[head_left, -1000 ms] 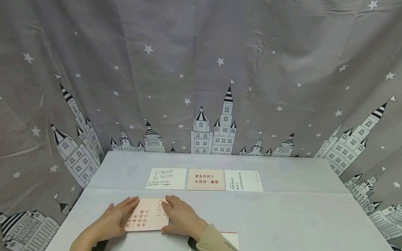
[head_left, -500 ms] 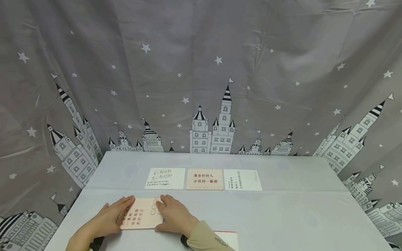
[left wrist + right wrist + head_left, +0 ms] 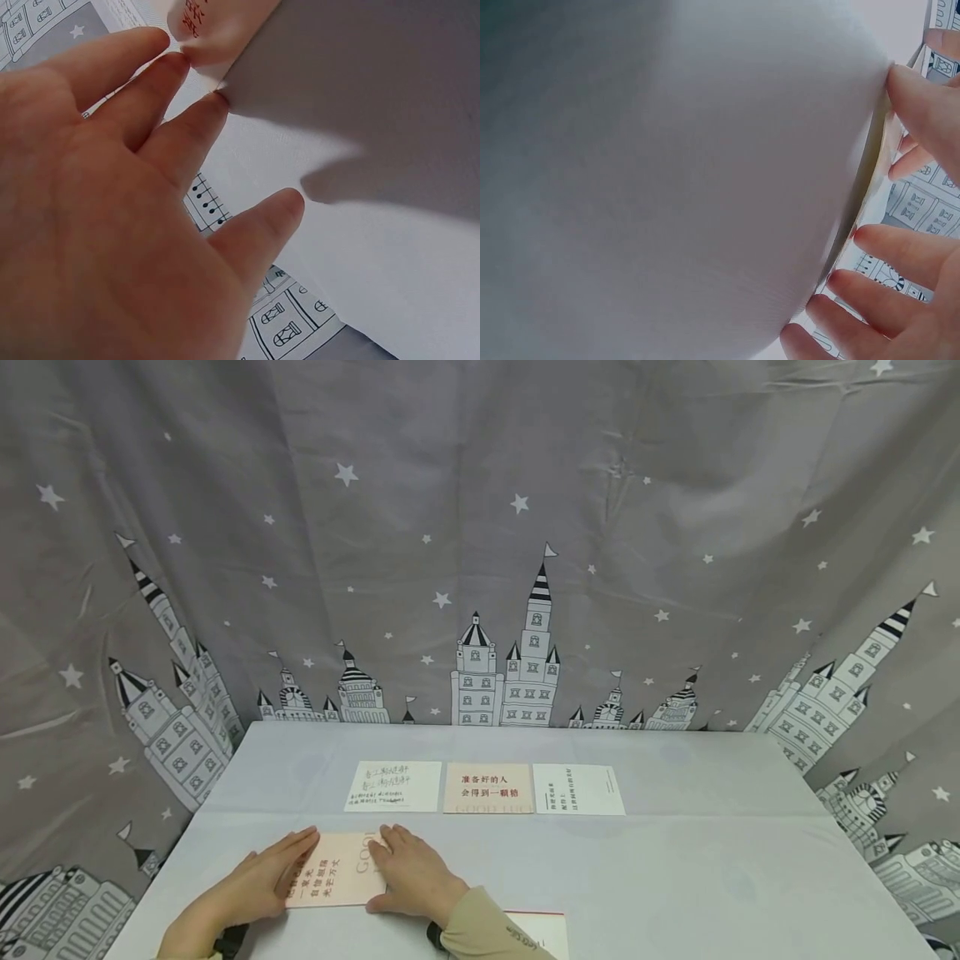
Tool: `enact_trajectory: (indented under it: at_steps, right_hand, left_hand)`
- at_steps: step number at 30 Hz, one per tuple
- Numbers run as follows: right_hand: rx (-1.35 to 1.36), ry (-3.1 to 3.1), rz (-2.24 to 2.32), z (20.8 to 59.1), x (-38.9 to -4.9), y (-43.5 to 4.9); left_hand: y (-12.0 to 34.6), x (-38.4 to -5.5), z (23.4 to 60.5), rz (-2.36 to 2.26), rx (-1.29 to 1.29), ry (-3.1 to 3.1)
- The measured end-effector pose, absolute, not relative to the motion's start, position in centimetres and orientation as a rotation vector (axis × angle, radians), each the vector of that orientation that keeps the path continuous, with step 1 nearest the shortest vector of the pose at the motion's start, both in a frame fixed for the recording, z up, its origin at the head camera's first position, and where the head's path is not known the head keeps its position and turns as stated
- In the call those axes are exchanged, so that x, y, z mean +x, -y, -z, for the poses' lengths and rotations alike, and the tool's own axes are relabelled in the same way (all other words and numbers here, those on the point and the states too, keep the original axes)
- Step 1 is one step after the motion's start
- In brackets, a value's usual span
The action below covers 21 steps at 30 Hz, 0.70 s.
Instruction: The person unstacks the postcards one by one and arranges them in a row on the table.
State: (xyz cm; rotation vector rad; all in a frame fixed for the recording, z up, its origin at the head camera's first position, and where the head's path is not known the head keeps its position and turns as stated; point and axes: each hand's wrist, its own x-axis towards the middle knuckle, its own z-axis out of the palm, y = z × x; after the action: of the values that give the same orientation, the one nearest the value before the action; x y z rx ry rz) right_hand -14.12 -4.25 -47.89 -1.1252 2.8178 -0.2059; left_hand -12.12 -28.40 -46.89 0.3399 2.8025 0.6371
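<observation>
A pale pink card (image 3: 337,872) printed with Chinese characters lies on the table between both hands, turned sideways to the person. My left hand (image 3: 255,881) touches its left end, covering part of the text; in the left wrist view the fingers of the left hand (image 3: 112,195) are extended, with some tips at the card (image 3: 232,26) and the thumb apart from it. At the right end, my right hand (image 3: 416,877) rests with fingers and thumb spread along the edge. The right wrist view shows the fingertips of the right hand (image 3: 900,285) against that edge, seen side-on.
Farther back, a row holds a white handwritten card (image 3: 392,802), a pink card (image 3: 489,803) and a white printed card (image 3: 592,789). A white, red-edged item (image 3: 553,931) lies partly under the right sleeve (image 3: 487,927). A grey castle-patterned curtain (image 3: 600,527) hangs behind the white table (image 3: 675,877).
Both hands and the pink card between them have slid slightly left, mostly in the first half second. The row of cards behind stays in place; the head view has shifted a little.
</observation>
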Motion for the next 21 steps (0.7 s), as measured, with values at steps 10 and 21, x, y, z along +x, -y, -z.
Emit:
enact_trajectory:
  at_steps: [10, 21]
  right_hand:
    - [-1.118, -2.785, 0.227, 47.4, -14.1, 4.1]
    - [-1.164, -2.817, 0.238, 46.5, -13.8, 2.7]
  left_hand:
    - [28.4, -12.0, 46.7, -0.690, 0.331, -2.761]
    - [27.6, -11.4, 45.9, -0.762, 0.380, -2.755]
